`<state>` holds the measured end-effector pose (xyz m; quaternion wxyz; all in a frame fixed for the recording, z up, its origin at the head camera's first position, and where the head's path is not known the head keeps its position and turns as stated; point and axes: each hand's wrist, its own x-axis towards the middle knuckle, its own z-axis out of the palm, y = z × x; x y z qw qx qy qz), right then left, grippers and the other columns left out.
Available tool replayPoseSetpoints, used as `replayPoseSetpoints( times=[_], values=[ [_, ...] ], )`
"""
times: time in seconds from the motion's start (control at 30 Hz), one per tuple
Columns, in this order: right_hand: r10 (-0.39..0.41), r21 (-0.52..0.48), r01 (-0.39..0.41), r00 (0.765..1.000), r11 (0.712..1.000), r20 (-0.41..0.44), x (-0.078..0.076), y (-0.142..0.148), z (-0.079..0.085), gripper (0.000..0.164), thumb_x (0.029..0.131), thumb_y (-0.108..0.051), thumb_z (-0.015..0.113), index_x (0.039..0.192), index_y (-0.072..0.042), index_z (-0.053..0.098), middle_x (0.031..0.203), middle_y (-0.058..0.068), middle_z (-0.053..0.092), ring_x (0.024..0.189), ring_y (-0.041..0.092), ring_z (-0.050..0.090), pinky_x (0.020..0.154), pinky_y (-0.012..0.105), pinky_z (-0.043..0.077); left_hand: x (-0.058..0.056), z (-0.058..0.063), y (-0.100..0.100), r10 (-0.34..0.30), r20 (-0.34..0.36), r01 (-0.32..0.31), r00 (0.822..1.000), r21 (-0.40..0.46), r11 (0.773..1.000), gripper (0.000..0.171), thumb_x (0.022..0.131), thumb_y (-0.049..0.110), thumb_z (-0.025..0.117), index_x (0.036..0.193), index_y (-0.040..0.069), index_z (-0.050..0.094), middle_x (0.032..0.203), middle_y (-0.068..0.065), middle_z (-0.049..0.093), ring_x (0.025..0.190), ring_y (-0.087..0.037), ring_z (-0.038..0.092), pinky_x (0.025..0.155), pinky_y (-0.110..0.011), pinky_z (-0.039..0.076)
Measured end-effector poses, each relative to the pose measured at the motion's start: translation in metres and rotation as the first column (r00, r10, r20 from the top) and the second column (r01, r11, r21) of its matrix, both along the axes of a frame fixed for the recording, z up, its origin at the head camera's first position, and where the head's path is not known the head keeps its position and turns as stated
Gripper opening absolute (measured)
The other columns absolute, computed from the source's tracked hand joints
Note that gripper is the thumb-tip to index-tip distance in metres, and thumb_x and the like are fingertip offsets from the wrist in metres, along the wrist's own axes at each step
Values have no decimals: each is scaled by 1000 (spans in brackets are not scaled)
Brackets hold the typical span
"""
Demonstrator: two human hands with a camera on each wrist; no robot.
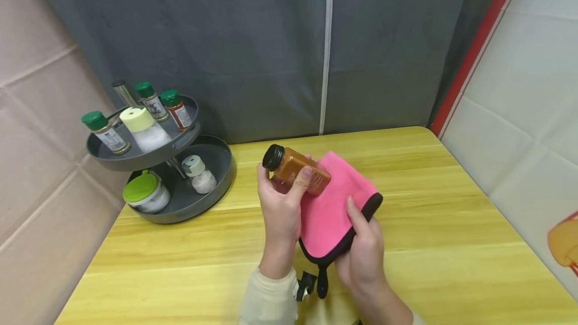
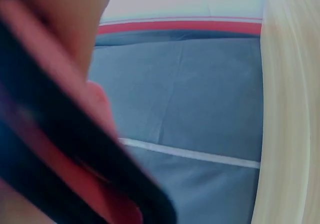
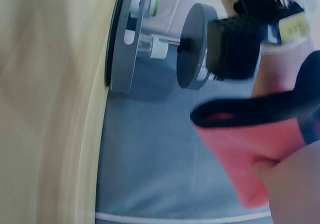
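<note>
In the head view my left hand (image 1: 282, 207) grips a brown spice bottle (image 1: 293, 167) with a black cap, tilted with the cap toward the upper left. My thumb lies across its label side. My right hand (image 1: 365, 252) holds a folded pink cloth (image 1: 331, 207) with black trim by its lower right edge, thumb on top. The cloth's upper left part lies against the bottle's base end. A black loop hangs from its lower corner. In the right wrist view the cloth (image 3: 250, 144) hangs from the right hand (image 3: 295, 184). The bottle is hidden in both wrist views.
A grey two-tier rack (image 1: 217, 204) stands at the left of the wooden table (image 1: 189, 270). Its upper tier bears several shakers, most with green caps. Below are a green-lidded jar (image 1: 146, 192) and a small white-capped shaker (image 1: 199, 175). A grey curtain (image 1: 253, 54) hangs behind.
</note>
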<state>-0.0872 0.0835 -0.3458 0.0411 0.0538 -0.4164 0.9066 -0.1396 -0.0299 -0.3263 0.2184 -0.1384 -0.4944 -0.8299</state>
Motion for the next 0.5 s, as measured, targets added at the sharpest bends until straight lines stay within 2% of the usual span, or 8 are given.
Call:
replayPoseSetpoints(
  times=[0.13, 0.2, 0.27, 0.3, 0.33, 0.43, 0.47, 0.5],
  values=[
    [42, 22, -42, 999, 999, -12, 5, 9, 1, 45, 111, -29, 36, 147, -3, 36, 134, 13, 55, 123, 26, 57, 99, 40, 52, 0, 3, -5, -44, 6, 44, 999, -7, 999, 54, 89, 3, 74, 133, 5, 42, 122, -28, 61, 113, -38, 66, 98, -48, 53],
    [19, 12, -18, 998, 1000, -56, 7, 10, 1, 44, 111, -28, 37, 146, -1, 36, 132, 14, 55, 121, 27, 59, 97, 42, 53, 2, 6, -5, -60, 0, 60, 998, -8, 998, 54, 89, 3, 74, 133, 5, 42, 122, -28, 61, 112, -38, 66, 98, -48, 53],
    [-44, 10, 45, 991, 999, -126, 10, 7, 2, 41, 111, -24, 38, 144, 0, 39, 129, 14, 57, 118, 26, 61, 95, 41, 54, 6, 9, -2, -50, -9, 49, 999, -15, 999, 55, 88, 4, 76, 132, 4, 42, 123, -28, 60, 113, -37, 66, 99, -47, 53],
    [-80, 23, 86, 980, 996, -181, 11, 5, 2, 38, 111, -21, 38, 141, 3, 41, 126, 15, 58, 115, 24, 62, 94, 40, 55, 9, 10, 0, -40, -15, 39, 999, -15, 999, 56, 88, 5, 77, 131, 4, 42, 123, -28, 60, 113, -37, 66, 99, -47, 53],
    [-124, 53, 142, 960, 989, -253, 11, 3, 1, 36, 110, -15, 39, 139, 6, 43, 122, 15, 60, 111, 23, 63, 91, 37, 56, 12, 12, 2, -24, -21, 24, 999, -23, 999, 57, 87, 6, 78, 131, 4, 42, 124, -27, 59, 114, -37, 66, 99, -47, 52],
    [-202, 159, 284, 895, 945, -399, 10, 1, 0, 28, 108, -5, 39, 128, 10, 51, 107, 13, 62, 96, 18, 64, 81, 29, 57, 18, 18, 6, 20, -48, -22, 999, -41, 999, 57, 85, 6, 80, 128, 3, 43, 123, -25, 61, 114, -38, 66, 99, -48, 52],
    [-194, 180, 289, 889, 940, -414, 9, 1, 1, 27, 108, -4, 38, 126, 11, 52, 106, 13, 62, 95, 18, 63, 81, 29, 56, 19, 19, 6, 27, -58, -30, 998, -47, 998, 57, 85, 5, 80, 128, 4, 43, 123, -25, 62, 114, -38, 66, 99, -48, 52],
    [-167, 200, 267, 896, 943, -411, 8, 4, 2, 29, 108, -5, 38, 127, 11, 52, 107, 14, 62, 97, 18, 63, 82, 29, 56, 19, 20, 6, 28, -67, -32, 997, -57, 998, 56, 85, 5, 79, 128, 4, 43, 122, -24, 62, 114, -38, 66, 99, -48, 52]
  ],
)
